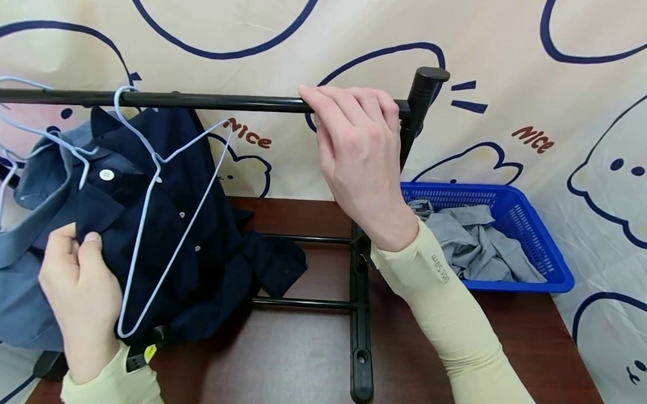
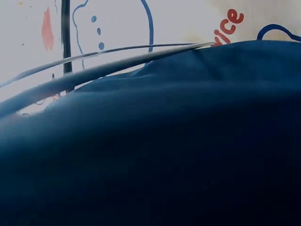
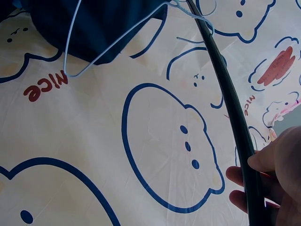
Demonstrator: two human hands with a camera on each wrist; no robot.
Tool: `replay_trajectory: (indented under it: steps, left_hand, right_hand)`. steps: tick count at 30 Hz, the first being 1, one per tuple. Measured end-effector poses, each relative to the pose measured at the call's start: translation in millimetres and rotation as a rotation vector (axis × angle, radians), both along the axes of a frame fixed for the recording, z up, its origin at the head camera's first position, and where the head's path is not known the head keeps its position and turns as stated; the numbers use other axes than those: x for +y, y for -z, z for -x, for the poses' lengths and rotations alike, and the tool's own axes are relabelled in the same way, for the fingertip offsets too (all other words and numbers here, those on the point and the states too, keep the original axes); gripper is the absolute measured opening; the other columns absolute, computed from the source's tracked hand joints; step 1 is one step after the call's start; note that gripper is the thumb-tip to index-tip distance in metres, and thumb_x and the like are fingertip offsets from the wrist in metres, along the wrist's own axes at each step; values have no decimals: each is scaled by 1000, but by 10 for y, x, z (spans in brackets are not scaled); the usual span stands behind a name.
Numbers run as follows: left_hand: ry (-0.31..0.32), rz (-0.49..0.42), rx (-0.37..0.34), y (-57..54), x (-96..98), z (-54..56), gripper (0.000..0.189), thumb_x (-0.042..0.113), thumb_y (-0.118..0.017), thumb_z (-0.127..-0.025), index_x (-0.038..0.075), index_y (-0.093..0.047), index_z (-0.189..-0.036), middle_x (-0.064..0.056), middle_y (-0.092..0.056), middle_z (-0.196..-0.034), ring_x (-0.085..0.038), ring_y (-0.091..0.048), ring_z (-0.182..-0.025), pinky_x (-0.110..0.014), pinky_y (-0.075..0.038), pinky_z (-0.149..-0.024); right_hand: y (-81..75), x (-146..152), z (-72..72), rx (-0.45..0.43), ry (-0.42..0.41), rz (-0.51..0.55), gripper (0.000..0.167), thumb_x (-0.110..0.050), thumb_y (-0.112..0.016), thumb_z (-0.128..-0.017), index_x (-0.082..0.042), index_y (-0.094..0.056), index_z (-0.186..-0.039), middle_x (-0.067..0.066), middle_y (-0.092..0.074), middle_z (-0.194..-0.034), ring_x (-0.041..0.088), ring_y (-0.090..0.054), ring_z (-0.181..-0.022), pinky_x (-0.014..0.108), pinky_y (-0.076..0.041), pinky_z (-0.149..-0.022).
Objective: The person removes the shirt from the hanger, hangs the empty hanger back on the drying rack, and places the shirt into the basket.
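My left hand (image 1: pixel 81 294) pinches the collar of a navy button-up shirt (image 1: pixel 211 299) between thumb and fingers, at the left in the head view. In front of that shirt a light-blue wire hanger (image 1: pixel 144 206) hooks over the black rail (image 1: pixel 241 103) of a clothes rack. Farther left is a grey-blue garment (image 1: pixel 16 297) with another light-blue hanger (image 1: pixel 60 139) at its neck. My right hand (image 1: pixel 363 155) grips the rail near its right end; the right wrist view shows thumb and fingers (image 3: pixel 240 176) around it. Dark cloth (image 2: pixel 164 141) fills most of the left wrist view, hiding the left hand.
A blue plastic basket (image 1: pixel 561 275) holding grey clothes (image 1: pixel 473 239) stands at the right on the brown table (image 1: pixel 294 369). The rack's black foot (image 1: pixel 361 348) and lower bars (image 1: pixel 308 303) lie on the table. Behind hangs a patterned cloth (image 1: pixel 287 31).
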State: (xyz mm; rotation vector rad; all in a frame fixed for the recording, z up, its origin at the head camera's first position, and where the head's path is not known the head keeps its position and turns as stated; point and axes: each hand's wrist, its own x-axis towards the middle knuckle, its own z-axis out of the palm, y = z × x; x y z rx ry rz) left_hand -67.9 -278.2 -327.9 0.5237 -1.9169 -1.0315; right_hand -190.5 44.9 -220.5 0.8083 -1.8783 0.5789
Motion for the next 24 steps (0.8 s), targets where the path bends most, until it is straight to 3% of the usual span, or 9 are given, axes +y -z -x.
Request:
replay_trajectory:
  steps: [5, 9, 14, 24]
  left_hand:
    - [-8, -47, 96, 7, -23, 29, 22, 9, -48, -102, 21, -67, -105, 13, -48, -78, -3, -51, -85, -21, -35, -79]
    - [-3, -69, 109, 30, -48, 31, 25, 6, -48, -101, 23, -66, -101, 13, -49, -79, -3, -52, -85, -21, -35, -79]
    - [25, -64, 92, 130, -94, 30, 31, 5, -47, -100, 32, -62, -96, 11, -45, -76, -3, -48, -83, -21, -32, -78]
    - [74, -50, -11, 352, -111, 100, 22, 10, -49, -101, 24, -65, -97, 14, -49, -69, -5, -48, -77, -21, -31, -73]
  right_hand:
    - [2, 3, -1, -4, 3, 2, 31, -13, -49, -107, -10, -71, -129, 5, -71, -121, 24, -57, -111, 39, -30, -105]
    - [5, 4, -1, 0, 5, 8, 31, -13, -49, -108, -10, -72, -128, 5, -71, -120, 24, -57, -110, 39, -30, -104]
    - [6, -1, 1, 1, 2, 7, 32, -15, -48, -108, -10, -72, -128, 5, -71, -121, 24, -57, -109, 40, -31, -104]
    - [11, -4, 3, 10, -8, 13, 31, -15, -49, -108, -9, -72, -128, 6, -71, -119, 25, -57, -109, 40, -31, -104]
